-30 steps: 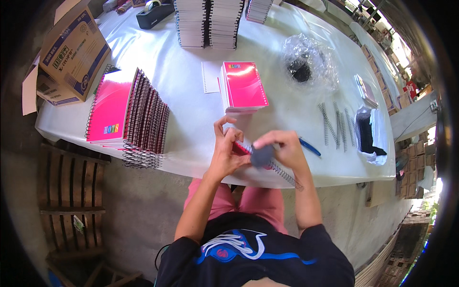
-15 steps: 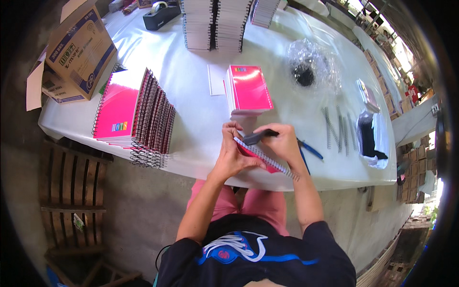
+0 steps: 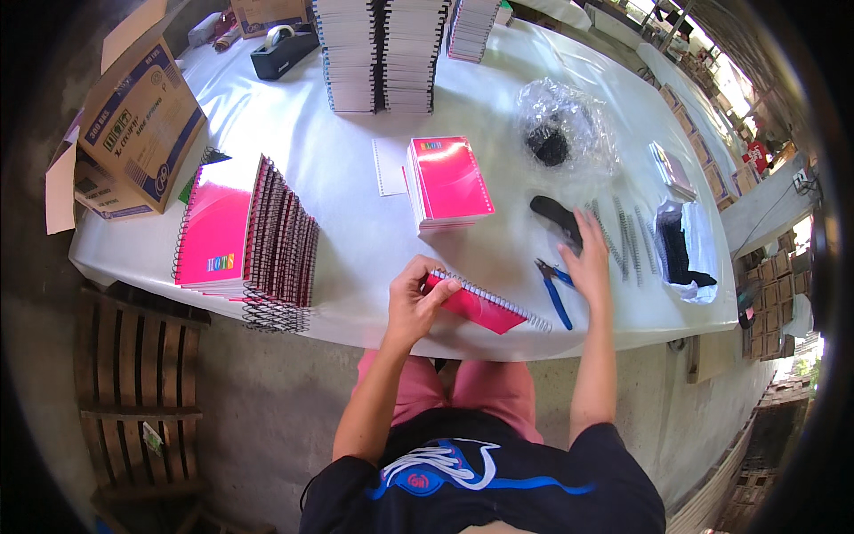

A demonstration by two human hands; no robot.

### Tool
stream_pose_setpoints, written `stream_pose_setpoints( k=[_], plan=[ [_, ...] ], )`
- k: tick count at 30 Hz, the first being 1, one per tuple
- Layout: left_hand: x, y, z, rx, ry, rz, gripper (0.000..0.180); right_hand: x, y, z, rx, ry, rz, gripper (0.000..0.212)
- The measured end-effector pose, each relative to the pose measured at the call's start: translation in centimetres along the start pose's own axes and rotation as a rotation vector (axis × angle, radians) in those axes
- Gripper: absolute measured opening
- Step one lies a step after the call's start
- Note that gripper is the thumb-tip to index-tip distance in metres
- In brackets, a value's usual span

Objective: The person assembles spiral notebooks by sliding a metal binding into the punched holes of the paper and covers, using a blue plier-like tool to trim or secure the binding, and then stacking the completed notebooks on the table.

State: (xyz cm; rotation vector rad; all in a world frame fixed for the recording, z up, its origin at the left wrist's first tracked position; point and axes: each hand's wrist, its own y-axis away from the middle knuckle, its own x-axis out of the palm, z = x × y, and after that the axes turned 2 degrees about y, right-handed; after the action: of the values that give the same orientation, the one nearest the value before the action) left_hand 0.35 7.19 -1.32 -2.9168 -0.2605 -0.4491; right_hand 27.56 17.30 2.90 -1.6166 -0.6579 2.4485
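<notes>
Between the thumb and fingers of my left hand (image 3: 416, 298) is a small pink-red spiral notebook (image 3: 485, 308), tilted above the table's near edge. A wire coil (image 3: 489, 294) runs along its upper side, and the coil's tail sticks out past the right corner. My right hand (image 3: 587, 258) is open, fingers stretched, beside a black hand tool (image 3: 555, 216) lying on the table; its exact kind I cannot tell. Blue-handled cutting pliers (image 3: 558, 299) lie just left of that hand. Several loose wire coils (image 3: 630, 238) are at its far right.
A stack of pink covers and pages (image 3: 449, 182) stands mid-table. Bound notebooks (image 3: 218, 222) are piled at left near an open carton (image 3: 138, 129). Tall notebook stacks (image 3: 347, 62), a tape dispenser (image 3: 285, 52), clear plastic wrap (image 3: 569, 125) and a white bag (image 3: 689, 249) surround them.
My right hand has moved right, away from the notebook, and let go of the black tool, which now lies on the table. My left hand still holds the notebook, now lower and flatter.
</notes>
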Motion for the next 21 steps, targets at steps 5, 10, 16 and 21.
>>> stream_pose_setpoints(
  k=[5,10,16,21],
  plan=[
    [1.4,1.2,-1.9,0.023,0.035,-0.218,0.015,0.0,7.6,1.6,0.122,0.257,0.136,0.059],
    [2.7,2.1,-3.5,0.33,-0.292,-0.296,0.021,-0.5,8.7,2.8,0.059,-0.021,0.124,0.047],
    [2.9,2.4,-4.1,0.551,-0.509,-0.294,0.025,-7.8,7.7,14.3,-0.199,-0.486,0.151,0.036],
    [2.8,2.5,-4.3,0.635,-0.575,-0.301,0.03,-7.8,7.8,15.4,-0.288,-0.321,0.198,0.036]
  ],
)
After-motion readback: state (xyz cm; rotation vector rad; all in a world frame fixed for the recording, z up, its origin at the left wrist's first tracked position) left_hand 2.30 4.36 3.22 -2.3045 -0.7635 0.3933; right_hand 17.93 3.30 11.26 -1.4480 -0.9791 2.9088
